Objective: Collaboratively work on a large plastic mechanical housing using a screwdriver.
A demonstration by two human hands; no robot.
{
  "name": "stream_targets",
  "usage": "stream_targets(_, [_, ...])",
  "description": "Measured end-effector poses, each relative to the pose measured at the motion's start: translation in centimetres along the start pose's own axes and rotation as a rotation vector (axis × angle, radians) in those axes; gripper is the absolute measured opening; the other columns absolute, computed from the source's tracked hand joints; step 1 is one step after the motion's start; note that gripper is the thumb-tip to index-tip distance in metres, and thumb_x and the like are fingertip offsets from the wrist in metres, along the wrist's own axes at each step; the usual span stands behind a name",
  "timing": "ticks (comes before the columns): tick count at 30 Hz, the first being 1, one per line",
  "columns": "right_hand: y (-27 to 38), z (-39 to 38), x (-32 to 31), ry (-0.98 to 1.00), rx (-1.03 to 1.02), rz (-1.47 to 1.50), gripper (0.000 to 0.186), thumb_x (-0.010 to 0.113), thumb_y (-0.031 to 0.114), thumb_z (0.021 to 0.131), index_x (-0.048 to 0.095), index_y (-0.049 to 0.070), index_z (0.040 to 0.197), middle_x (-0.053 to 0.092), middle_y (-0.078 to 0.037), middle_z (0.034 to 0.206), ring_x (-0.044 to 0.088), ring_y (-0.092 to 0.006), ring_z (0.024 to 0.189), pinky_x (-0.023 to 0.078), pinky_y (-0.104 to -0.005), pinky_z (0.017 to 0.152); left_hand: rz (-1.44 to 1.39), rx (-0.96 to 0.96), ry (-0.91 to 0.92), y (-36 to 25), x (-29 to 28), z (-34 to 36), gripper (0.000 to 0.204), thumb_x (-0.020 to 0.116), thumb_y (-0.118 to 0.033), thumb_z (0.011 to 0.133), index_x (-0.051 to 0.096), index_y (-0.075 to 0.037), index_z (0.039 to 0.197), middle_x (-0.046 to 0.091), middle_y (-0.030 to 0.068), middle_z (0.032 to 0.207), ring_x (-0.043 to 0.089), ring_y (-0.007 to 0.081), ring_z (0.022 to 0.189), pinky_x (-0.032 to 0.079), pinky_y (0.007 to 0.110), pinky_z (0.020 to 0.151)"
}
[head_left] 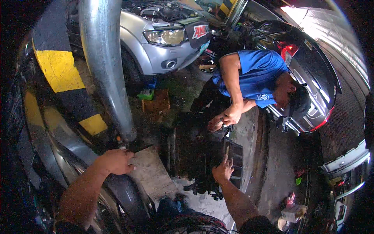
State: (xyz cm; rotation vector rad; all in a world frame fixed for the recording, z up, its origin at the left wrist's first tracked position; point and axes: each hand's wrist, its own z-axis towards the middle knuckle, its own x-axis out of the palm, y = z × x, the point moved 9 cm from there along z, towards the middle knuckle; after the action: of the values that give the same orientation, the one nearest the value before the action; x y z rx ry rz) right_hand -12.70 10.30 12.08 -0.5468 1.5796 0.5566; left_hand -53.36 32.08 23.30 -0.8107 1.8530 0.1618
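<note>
My left hand [116, 161] rests flat on the dark curved body panel [124, 195] beside the grey lift post [105, 70], fingers together and loosely curled, clamped on nothing. My right hand [223, 171] is against the black grille part [210, 156] in the middle of the view, index finger stretched up along its slatted edge and the other fingers folded; I can't tell whether they actually pinch anything. The grille part sits low, between me and the co-worker in the blue shirt [257, 74], whose two hands [224, 119] are bunched together at its far top edge, apparently on a small fastener or tool, too small to be sure.

Risks as I judge them: I have only a fingertip touch on the part, so if the far end comes free it could tip or drop toward my knees. My extended finger lies right at the slats and could get pinched if the co-worker shifts the piece. The left hand's prop is a smooth curved panel and could slip. The floor [156, 175] nearby looks stained, with small clutter [292, 212] at right, so footing is doubtful. A silver car [163, 46] stands behind.
</note>
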Motion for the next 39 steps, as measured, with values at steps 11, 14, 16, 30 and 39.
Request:
stream_targets(11, [0.1, -0.1, -0.2, 0.022, -0.002, 0.037, 0.095, 0.07, 0.034, 0.08, 0.015, 0.006, 0.153, 0.039, -0.021, 0.145, 0.022, -0.0381, 0.144, 0.025, -0.0613, 0.111, 0.006, 0.078, -0.073, 0.0, 0.3, 0.2, 0.051, 0.057, -0.046, 0.09, 0.058, -0.003, 0.116, 0.067, 0.0232, 0.095, 0.066, 0.042, 0.093, 0.053, 0.049, 0.085])
stream_targets(14, [-0.2, 0.0, -0.2, 0.014, 0.024, 0.073, 0.102, 0.074, 0.034, 0.075, 0.015, 0.008, 0.154, 0.028, -0.013, 0.156, 0.013, -0.0356, 0.148, 0.022, -0.0659, 0.11, 0.007, 0.001, -0.034, 0.6, 0.7, 0.1, 0.051, 0.057, -0.047, 0.089, 0.058, -0.003, 0.116, 0.067, 0.023, 0.095, 0.066, 0.0422, 0.093, 0.052, 0.049, 0.086])
stream_targets(16, [-0.2, -0.2, 0.0, 0.031, 0.031, 0.06, 0.101, 0.074, 0.036, 0.076, 0.016, 0.007, 0.153, 0.028, -0.013, 0.156, 0.013, -0.0353, 0.148, 0.022, -0.0657, 0.11, 0.014, 0.053, -0.096, 0.1, 0.3, 0.0, 0.052, 0.058, -0.047, 0.089, 0.058, -0.003, 0.116, 0.067, 0.0229, 0.093, 0.066, 0.0424, 0.092, 0.052, 0.05, 0.085])
stream_targets(30, [-0.3, -0.2, 0.3, -0.012, -0.005, 0.072, 0.103, 0.073, 0.026, 0.076, 0.008, 0.01, 0.155, 0.035, -0.021, 0.147, 0.018, -0.0382, 0.145, 0.024, -0.0615, 0.111, 0.024, -0.003, -0.001, 0.1, 1.0, 0.2, 0.054, 0.058, -0.047, 0.089, 0.055, -0.006, 0.125, 0.065, 0.0216, 0.107, 0.063, 0.042, 0.101, 0.051, 0.05, 0.089])
stream_targets(39, [-0.5, -0.1, 0.5, 0.032, 0.025, 0.051, 0.1, 0.073, 0.029, 0.076, 0.014, 0.008, 0.153, 0.032, -0.018, 0.151, 0.018, -0.0365, 0.146, 0.024, -0.0619, 0.111, -0.001, -0.051, 0.076, 0.3, 1.4, 0.3, 0.058, 0.058, -0.05, 0.09, 0.054, -0.01, 0.131, 0.064, 0.0193, 0.118, 0.061, 0.0405, 0.109, 0.05, 0.05, 0.094])
